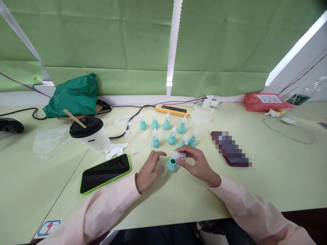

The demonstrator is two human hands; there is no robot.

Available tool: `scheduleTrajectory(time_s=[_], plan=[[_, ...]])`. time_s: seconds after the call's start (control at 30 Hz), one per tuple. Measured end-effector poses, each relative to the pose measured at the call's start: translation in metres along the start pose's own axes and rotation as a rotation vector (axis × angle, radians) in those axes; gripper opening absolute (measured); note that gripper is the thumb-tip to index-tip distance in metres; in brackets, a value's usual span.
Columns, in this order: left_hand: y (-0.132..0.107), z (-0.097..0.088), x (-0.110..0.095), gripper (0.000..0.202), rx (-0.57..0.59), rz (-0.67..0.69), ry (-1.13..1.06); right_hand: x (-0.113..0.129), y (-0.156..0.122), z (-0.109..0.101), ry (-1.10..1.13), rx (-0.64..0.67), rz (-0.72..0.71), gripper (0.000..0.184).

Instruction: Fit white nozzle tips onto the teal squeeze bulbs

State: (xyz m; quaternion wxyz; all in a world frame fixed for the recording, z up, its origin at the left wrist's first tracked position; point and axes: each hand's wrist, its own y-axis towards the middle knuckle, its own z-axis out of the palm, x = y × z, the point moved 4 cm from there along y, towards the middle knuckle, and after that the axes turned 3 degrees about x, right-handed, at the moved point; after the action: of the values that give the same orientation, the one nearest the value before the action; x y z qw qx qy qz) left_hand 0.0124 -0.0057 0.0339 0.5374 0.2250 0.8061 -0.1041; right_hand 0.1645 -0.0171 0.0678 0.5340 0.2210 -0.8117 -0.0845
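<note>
My right hand (198, 164) pinches a clear plastic nozzle (180, 156) between thumb and fingers, tilted sideways with its tapered end to the left. Just below it a teal squeeze bulb (172, 165) stands on the table, its round opening facing up. To the left of the bulb is my left hand (149, 172), index finger stretched toward the nozzle tip and apart from it, with nothing in its grasp. Beyond my hands stand several teal bulbs with clear nozzles fitted, such as one nasal aspirator (155, 140). A loose small clear tip (134, 151) lies further left.
On the left are a lidded paper cup (93, 136), crumpled tissue (115, 150) and a green-cased phone (105, 174). A blurred red-cased phone (231, 149) lies on the right. Behind are a yellow power strip (172, 110), a green bag (74, 97) and a red package (267, 102).
</note>
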Motion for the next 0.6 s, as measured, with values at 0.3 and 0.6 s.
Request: scheduleTrajectory(time_s=[0.3,0.6], plan=[[0.003,0.004,-0.002,0.023,-0.117,0.147,0.295,-0.004,-0.001,0.003,0.008,0.024,0.004,0.021],[-0.001,-0.015,-0.009,0.008,-0.018,-0.069,-0.297,-0.003,-0.003,0.003,0.011,-0.022,-0.065,0.016]])
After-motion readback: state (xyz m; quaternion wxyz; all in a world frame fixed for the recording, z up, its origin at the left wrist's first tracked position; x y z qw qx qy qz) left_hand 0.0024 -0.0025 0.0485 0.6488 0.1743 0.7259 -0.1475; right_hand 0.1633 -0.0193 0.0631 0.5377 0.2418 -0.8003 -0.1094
